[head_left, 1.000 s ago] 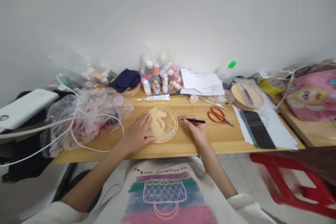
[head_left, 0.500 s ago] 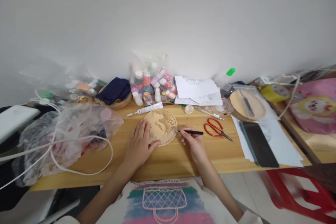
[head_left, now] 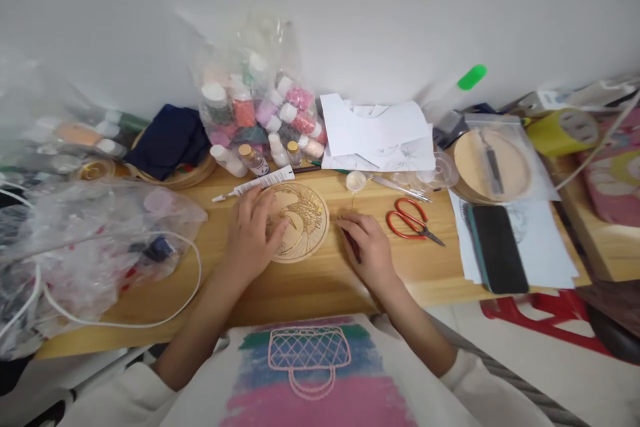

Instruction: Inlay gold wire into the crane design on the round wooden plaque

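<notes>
A round wooden disc (head_left: pixel 303 240) with a bird-like design in gold lines lies flat on the table. My left hand (head_left: pixel 251 235) rests over its left edge, fingers stretched out and apart, their tips close to a white glue tube (head_left: pixel 265 180). To the right of the disc, my right hand (head_left: pixel 369 247) is closed around black tweezers (head_left: pixel 356 252), mostly hidden in the palm. A fine gold wire (head_left: pixel 353 202) shows just above the right fingertips; I cannot tell whether they pinch it. Red-handled scissors (head_left: pixel 411 221) lie to the right of that hand.
Behind the disc stand small bottles (head_left: pixel 254 159) and a bag of coloured jars (head_left: pixel 245 110). White papers (head_left: pixel 377 137) lie at the back. A phone (head_left: pixel 497 250) rests on sheets at the right. Plastic bags (head_left: pixel 110 233) and a white cable (head_left: pixel 150 325) are at the left.
My right hand has turned, and the tweezers, which pointed at the disc's edge, are now tucked into the palm. My left hand has shifted toward the tube. The view has tilted down.
</notes>
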### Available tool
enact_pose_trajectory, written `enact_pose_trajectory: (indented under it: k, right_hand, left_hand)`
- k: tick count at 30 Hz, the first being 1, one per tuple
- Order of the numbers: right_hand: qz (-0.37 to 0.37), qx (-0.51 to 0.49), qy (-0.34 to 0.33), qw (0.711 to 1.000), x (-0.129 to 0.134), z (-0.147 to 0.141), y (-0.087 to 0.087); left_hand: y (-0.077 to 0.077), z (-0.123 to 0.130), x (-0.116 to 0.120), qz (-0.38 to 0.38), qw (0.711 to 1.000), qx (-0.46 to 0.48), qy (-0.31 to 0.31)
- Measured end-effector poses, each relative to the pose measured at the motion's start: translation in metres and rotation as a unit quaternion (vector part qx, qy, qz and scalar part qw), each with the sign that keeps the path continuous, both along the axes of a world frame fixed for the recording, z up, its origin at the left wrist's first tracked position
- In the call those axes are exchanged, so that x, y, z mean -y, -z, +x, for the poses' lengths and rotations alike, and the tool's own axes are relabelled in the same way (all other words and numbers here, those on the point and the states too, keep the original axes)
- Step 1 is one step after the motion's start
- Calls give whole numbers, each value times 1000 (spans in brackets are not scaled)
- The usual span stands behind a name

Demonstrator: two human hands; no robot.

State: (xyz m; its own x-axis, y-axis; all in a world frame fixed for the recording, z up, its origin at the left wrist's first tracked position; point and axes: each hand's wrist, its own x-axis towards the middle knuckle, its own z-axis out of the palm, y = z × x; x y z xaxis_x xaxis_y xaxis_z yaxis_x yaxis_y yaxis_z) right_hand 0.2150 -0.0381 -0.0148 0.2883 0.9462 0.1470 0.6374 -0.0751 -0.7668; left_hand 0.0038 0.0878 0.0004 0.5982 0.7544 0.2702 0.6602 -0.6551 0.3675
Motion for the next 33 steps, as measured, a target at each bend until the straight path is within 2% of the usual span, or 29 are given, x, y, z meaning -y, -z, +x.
enact_pose_trajectory:
  k: [7, 11, 14, 16, 20, 24, 27, 30, 33]
  right_hand:
    - [0, 194, -8, 981, 0, -2, 5]
    - [-29, 207, 55, 976, -1, 0, -2]
    - [-135, 213, 98, 963, -3, 2, -15]
    - [-219, 217, 95, 946, -5, 4, -25]
    - [-297, 216, 76, 927, -15, 10, -42]
    - [-333, 198, 66, 919, -27, 15, -48]
    - [-332, 158, 64, 928, -31, 19, -49]
    - [-321, 80, 50, 943, -26, 22, -49]
    - [-301, -37, 29, 952, -17, 22, -48]
  left_hand:
    - [5, 10, -8, 29, 997, 66, -13]
    - [11, 9, -8, 41, 993, 107, -24]
    - [12, 9, -7, 32, 991, 122, -35]
    - [11, 9, -6, 21, 991, 128, -39]
    - [8, 8, -5, 2, 990, 135, -49]
    - [8, 7, -5, 1, 988, 144, -49]
    - [10, 7, -5, 18, 986, 159, -51]
    - [10, 6, -6, 13, 987, 148, -60]
    - [3, 8, -3, 1, 990, 136, -41]
